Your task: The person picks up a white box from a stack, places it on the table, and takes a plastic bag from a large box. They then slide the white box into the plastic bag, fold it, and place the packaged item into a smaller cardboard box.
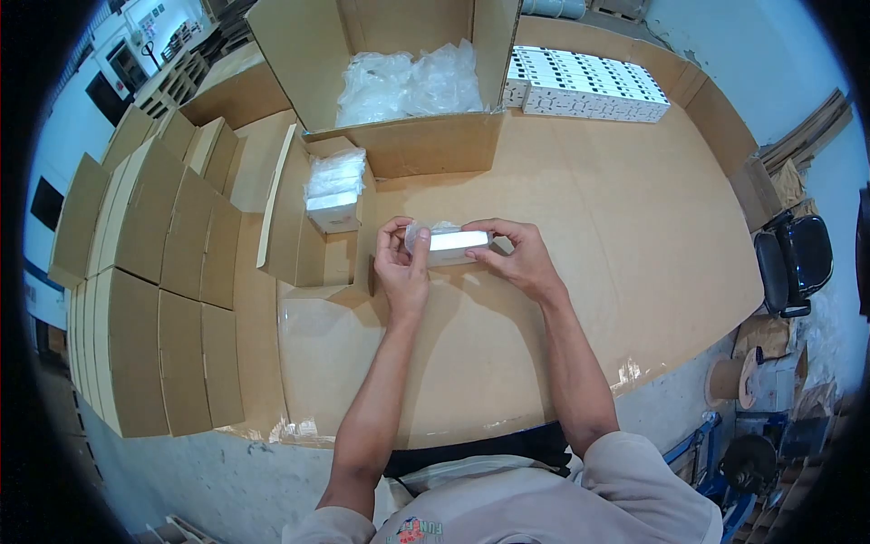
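Between my two hands, above the brown table, is a small white box [456, 241] with clear plastic wrap bunched at its left end and top. My left hand [404, 263] grips the wrapped left end, thumb in front. The fingers and thumb of my right hand [515, 257] close on the box's right end. Just left of my hands stands an open cardboard carton [349, 286]. Inside its far part, several plastic-wrapped white boxes [333, 195] are packed in a row.
A large open carton [408, 150] at the back holds clear plastic bags [412, 83]. White printed boxes [594, 95] sit in rows at the back right. Folded cardboard cartons [149, 272] are stacked along the left. A cardboard wall [716, 118] borders the table's far right.
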`<control>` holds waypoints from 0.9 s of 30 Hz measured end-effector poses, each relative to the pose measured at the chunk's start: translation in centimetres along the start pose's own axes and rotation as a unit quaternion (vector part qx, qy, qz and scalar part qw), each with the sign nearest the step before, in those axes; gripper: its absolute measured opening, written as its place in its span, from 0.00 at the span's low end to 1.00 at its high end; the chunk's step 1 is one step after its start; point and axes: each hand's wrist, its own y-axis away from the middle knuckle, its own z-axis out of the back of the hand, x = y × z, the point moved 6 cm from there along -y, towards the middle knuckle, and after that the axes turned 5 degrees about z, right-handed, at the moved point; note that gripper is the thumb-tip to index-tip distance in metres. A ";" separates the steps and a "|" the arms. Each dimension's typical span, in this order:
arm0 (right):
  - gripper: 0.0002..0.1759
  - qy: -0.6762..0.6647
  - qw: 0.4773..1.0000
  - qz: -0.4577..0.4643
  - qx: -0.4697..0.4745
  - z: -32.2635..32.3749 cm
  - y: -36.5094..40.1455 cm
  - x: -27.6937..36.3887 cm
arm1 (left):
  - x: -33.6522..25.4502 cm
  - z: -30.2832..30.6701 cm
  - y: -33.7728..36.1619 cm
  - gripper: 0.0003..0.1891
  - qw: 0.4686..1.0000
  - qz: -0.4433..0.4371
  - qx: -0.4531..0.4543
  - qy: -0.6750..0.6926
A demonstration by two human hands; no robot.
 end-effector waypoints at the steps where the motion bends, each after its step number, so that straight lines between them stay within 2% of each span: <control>1: 0.18 0.000 1.000 -0.003 0.003 0.0 0.0 -0.1 | -0.3 0.0 0.0 0.17 0.999 -0.038 -0.013 -0.008; 3: 0.17 0.012 1.000 0.016 -0.002 0.0 -0.1 0.0 | -1.1 -0.1 0.2 0.19 0.992 -0.114 -0.040 -0.024; 4: 0.17 0.019 0.999 0.025 -0.004 0.1 -0.1 0.1 | -2.2 -0.1 0.7 0.20 0.977 -0.186 -0.053 -0.095; 6: 0.17 0.006 0.999 0.045 -0.004 0.0 -0.2 0.2 | -4.6 -0.3 2.2 0.22 0.914 -0.323 -0.079 -0.234; 9: 0.17 -0.003 0.998 0.070 -0.003 0.0 -0.4 0.4 | -6.4 -1.5 3.8 0.21 0.831 -0.444 -0.020 -0.334; 12: 0.18 -0.005 0.996 0.085 -0.003 0.0 -0.4 0.3 | -5.4 -2.2 4.1 0.19 0.815 -0.449 0.028 -0.366; 15: 0.18 -0.014 0.997 0.078 0.000 0.0 -0.4 0.3 | -5.3 -2.3 3.9 0.18 0.817 -0.437 0.039 -0.374; 18: 0.17 -0.018 0.998 0.053 0.009 0.0 -0.3 0.6 | -4.8 -1.9 3.1 0.19 0.856 -0.383 0.031 -0.345; 21: 0.17 -0.015 0.998 0.052 0.010 0.0 -0.2 0.6 | -4.9 -1.7 2.7 0.19 0.872 -0.354 0.031 -0.336; 24: 0.17 -0.011 0.999 0.047 0.010 0.0 -0.3 0.5 | -3.9 -1.4 1.7 0.21 0.932 -0.257 0.065 -0.245; 27: 0.17 0.002 0.999 0.048 0.006 0.1 -0.3 0.7 | -2.0 -1.1 0.9 0.21 0.965 -0.166 0.104 -0.176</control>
